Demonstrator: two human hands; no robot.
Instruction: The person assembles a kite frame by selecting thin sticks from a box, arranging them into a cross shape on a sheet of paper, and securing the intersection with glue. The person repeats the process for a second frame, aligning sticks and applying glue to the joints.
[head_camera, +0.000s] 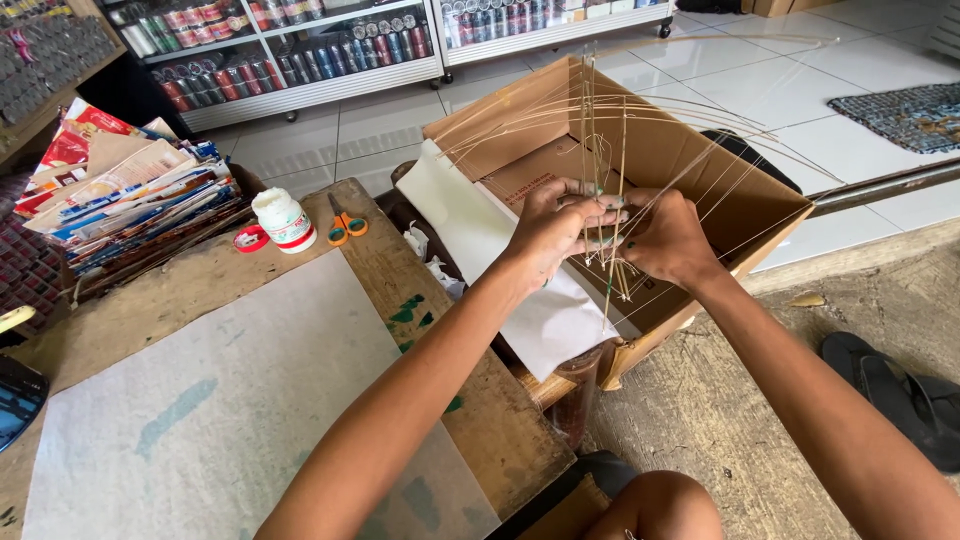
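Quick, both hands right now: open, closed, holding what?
Left hand: closed on the bundle of thin pale bamboo sticks.
Right hand: closed on the same bundle, over the open brown cardboard box.

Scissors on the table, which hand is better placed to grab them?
Probably left. The left hand is on the side of the scissors; the right hand is farther off. Both hold the thin sticks.

A bundle of thin, pale bamboo sticks (604, 150) is held upright above the open brown cardboard box (700, 140), over its near-left corner. The sticks are gathered tightly at their lower part and fanned outward above, several long ones bowed toward the right.
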